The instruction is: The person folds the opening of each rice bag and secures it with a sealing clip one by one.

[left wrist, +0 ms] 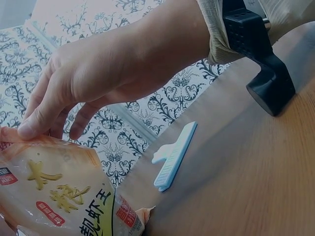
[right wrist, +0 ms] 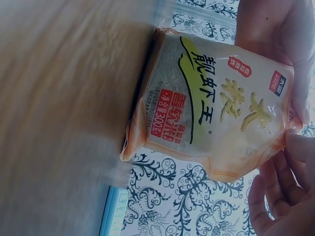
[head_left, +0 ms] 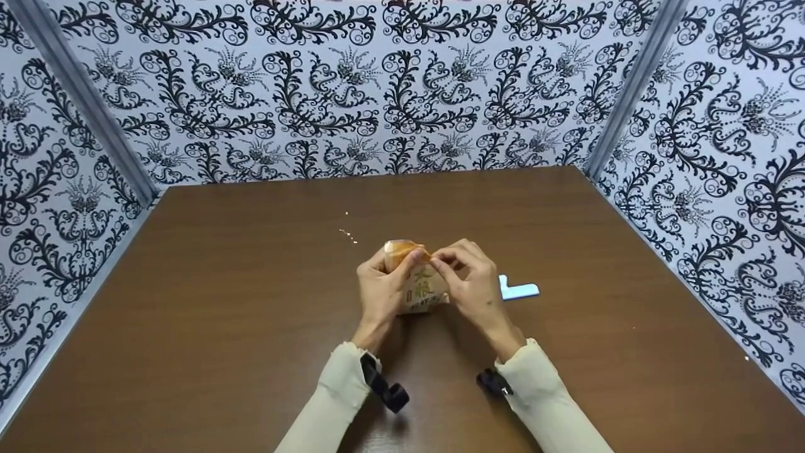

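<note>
A white and orange plastic food bag (head_left: 422,290) with gold and black characters stands upright on the table, its bottom end against the wood in the right wrist view. My left hand (head_left: 382,286) grips the bag's upper left side, thumb across the front near the top. At the bag's gathered top edge, my right hand (head_left: 473,277) pinches the orange film between thumb and fingers. The two thumbs are close together there. In the left wrist view the right hand (left wrist: 93,73) reaches over the top of the bag (left wrist: 59,191).
A light blue plastic clip (head_left: 519,289) lies on the brown table (head_left: 251,302) just right of the right hand. Small pale crumbs (head_left: 348,235) lie beyond the left hand. Black-and-white patterned walls (head_left: 377,94) enclose the table at the back and sides.
</note>
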`<action>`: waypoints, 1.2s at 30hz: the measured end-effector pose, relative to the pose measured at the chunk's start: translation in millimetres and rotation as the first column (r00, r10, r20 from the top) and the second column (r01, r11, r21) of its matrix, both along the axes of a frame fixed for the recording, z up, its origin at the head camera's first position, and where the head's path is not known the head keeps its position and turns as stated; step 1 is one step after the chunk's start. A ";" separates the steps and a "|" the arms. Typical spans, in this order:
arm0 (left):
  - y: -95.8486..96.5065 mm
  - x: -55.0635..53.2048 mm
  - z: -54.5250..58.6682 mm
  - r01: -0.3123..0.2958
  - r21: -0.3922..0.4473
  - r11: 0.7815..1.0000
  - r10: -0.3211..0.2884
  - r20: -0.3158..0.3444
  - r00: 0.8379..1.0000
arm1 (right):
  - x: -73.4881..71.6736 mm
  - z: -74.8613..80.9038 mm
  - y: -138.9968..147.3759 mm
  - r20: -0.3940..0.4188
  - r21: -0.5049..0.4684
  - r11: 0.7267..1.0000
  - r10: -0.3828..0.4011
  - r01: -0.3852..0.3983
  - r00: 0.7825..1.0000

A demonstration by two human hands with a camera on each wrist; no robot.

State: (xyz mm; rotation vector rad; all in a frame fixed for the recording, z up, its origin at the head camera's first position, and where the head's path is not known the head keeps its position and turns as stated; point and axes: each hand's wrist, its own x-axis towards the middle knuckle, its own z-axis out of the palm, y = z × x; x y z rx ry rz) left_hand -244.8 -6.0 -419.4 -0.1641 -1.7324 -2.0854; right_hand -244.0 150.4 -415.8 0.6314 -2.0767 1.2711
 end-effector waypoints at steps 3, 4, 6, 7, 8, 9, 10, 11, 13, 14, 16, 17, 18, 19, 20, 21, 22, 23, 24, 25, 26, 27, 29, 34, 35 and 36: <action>0.2 0.0 0.2 0.010 0.005 1.000 -0.010 -0.005 1.000 | 0.4 0.8 0.8 0.007 -0.003 1.000 0.004 -0.004 1.000; 0.3 -0.2 0.2 0.009 0.005 1.000 -0.009 -0.006 1.000 | 0.3 1.0 1.1 0.008 -0.004 1.000 0.006 -0.006 1.000; 0.5 -0.6 0.3 0.009 0.006 1.000 -0.008 -0.009 1.000 | 0.2 1.2 1.6 0.009 -0.005 1.000 0.010 -0.010 1.000; 1.0 -1.0 0.4 0.010 0.008 1.000 -0.010 -0.011 1.000 | 0.0 1.4 2.4 0.008 -0.004 1.000 0.010 -0.010 1.000; 1.6 -1.3 0.5 0.009 0.009 1.000 -0.009 -0.012 1.000 | -0.6 1.3 3.0 0.006 -0.006 1.000 0.008 -0.008 1.000; 1.9 -1.5 0.5 0.009 0.010 1.000 -0.009 -0.012 1.000 | -0.9 1.3 3.5 0.005 -0.007 1.000 0.005 -0.005 1.000; 2.1 -1.6 0.3 0.010 0.009 1.000 -0.010 -0.013 1.000 | -1.0 1.1 3.8 0.004 -0.008 1.000 0.001 -0.001 1.000; 2.1 -1.4 0.0 0.009 0.005 1.000 -0.009 -0.014 1.000 | -1.2 0.8 4.0 0.005 -0.010 1.000 -0.003 0.003 1.000; 1.4 0.0 -0.7 0.002 0.002 1.000 -0.002 -0.010 1.000 | -1.3 -0.3 3.7 0.006 -0.009 1.000 -0.006 0.006 1.000; 0.8 0.7 -1.3 -0.004 0.001 1.000 0.004 -0.005 1.000 | -1.4 -1.1 3.4 0.007 -0.007 1.000 -0.004 0.004 1.000; -0.4 2.2 -1.7 -0.015 -0.001 1.000 0.015 0.001 1.000 | -1.5 -2.2 2.9 0.011 0.000 1.000 0.000 0.000 1.000; -1.0 2.5 -1.9 -0.019 -0.004 1.000 0.019 0.004 1.000 | -1.7 -2.6 2.8 0.012 0.002 1.000 0.004 -0.004 1.000; -1.2 2.8 -1.7 -0.020 -0.005 1.000 0.020 0.004 1.000 | -2.0 -2.8 2.9 0.012 0.003 1.000 0.006 -0.006 1.000; -1.1 2.5 -1.6 -0.019 -0.008 1.000 0.019 0.003 1.000 | -2.3 -2.7 3.4 0.013 0.004 1.000 0.005 -0.005 1.000; -0.7 1.8 -1.1 -0.016 -0.010 1.000 0.016 -0.001 1.000 | -2.6 -2.3 4.0 0.014 0.002 1.000 0.003 -0.003 1.000; 0.0 1.2 -0.7 -0.013 -0.013 1.000 0.013 -0.005 1.000 | -2.7 -1.6 4.9 0.016 -0.001 1.000 0.000 0.000 1.000; -0.3 0.8 -0.7 -0.010 -0.015 1.000 0.010 -0.008 1.000 | -2.6 -1.3 4.9 0.019 -0.004 1.000 -0.001 0.001 1.000; -0.4 0.6 -0.5 -0.006 -0.016 1.000 0.005 -0.011 1.000 | -2.4 -0.8 5.0 0.023 -0.006 1.000 -0.002 0.002 1.000; -0.3 0.5 -0.2 -0.004 -0.014 1.000 0.004 -0.012 1.000 | -2.2 -0.4 5.2 0.027 -0.007 1.000 -0.001 0.002 1.000; -0.4 0.2 -0.3 -0.006 -0.013 1.000 0.006 -0.011 1.000 | -2.0 0.0 5.3 0.032 -0.005 1.000 -0.001 0.001 1.000; -0.3 0.1 -0.3 -0.007 -0.011 1.000 0.007 -0.009 1.000 | -1.8 0.4 5.5 0.036 -0.004 1.000 0.002 -0.002 0.999; -0.3 0.1 -0.1 -0.009 -0.012 1.000 0.009 -0.008 1.000 | -1.9 0.4 5.7 0.038 -0.003 1.000 0.004 -0.004 0.999; -0.2 0.0 0.3 -0.011 -0.013 1.000 0.011 -0.003 1.000 | -2.3 0.2 6.1 0.041 -0.006 1.000 0.010 -0.009 0.999; -1.2 -0.2 -0.1 -0.015 -0.017 1.000 0.015 0.010 1.000 | -1.8 -0.4 6.1 0.048 -0.019 1.000 0.020 -0.019 0.999; -1.7 -0.2 -0.5 -0.015 -0.015 1.000 0.015 0.011 1.000 | -1.5 -0.5 5.9 0.051 -0.018 1.000 0.022 -0.021 0.998; -2.0 -0.4 -0.8 -0.017 -0.015 1.000 0.017 0.012 1.000 | -1.2 -0.7 5.6 0.053 -0.018 1.000 0.025 -0.024 0.998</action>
